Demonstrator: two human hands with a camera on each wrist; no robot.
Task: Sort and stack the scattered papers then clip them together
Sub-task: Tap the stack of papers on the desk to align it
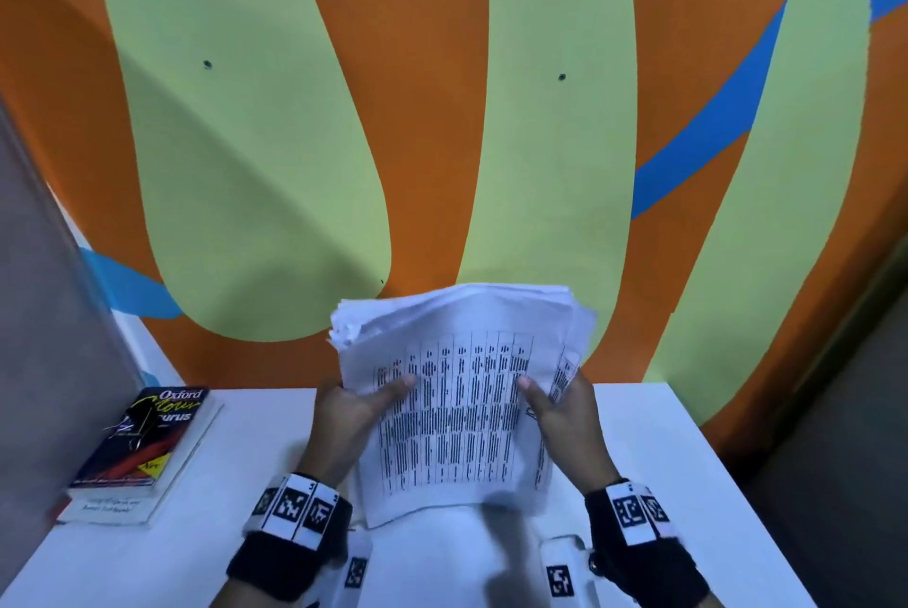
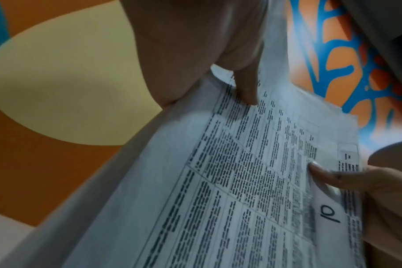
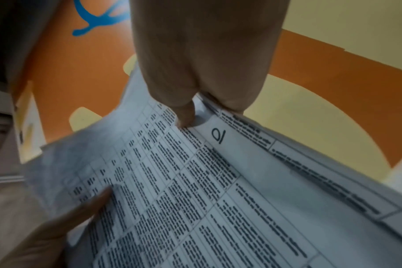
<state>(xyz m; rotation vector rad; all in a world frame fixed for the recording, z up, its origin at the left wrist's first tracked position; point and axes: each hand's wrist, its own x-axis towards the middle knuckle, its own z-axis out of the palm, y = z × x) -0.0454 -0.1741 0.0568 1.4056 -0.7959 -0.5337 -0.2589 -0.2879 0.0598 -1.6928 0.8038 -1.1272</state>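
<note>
A stack of printed papers [image 1: 457, 391] covered in tables stands tilted above the white table [image 1: 688, 484], its top edges fanned unevenly. My left hand [image 1: 354, 411] grips the stack's left side, thumb on the front sheet. My right hand [image 1: 560, 411] grips the right side the same way, thumb on top. In the left wrist view the papers [image 2: 252, 181] show a handwritten "10" near the right hand's thumb [image 2: 321, 172]. The right wrist view shows the same sheet [image 3: 195, 190] with my right hand's thumb [image 3: 184, 116] pressing beside that number. A metal binder clip [image 1: 125, 428] lies on the book.
A black Oxford thesaurus [image 1: 142, 440] lies at the table's left on top of another book. A grey panel [image 1: 44, 312] stands at the left. The orange, green and blue painted wall [image 1: 442, 116] is directly behind the table.
</note>
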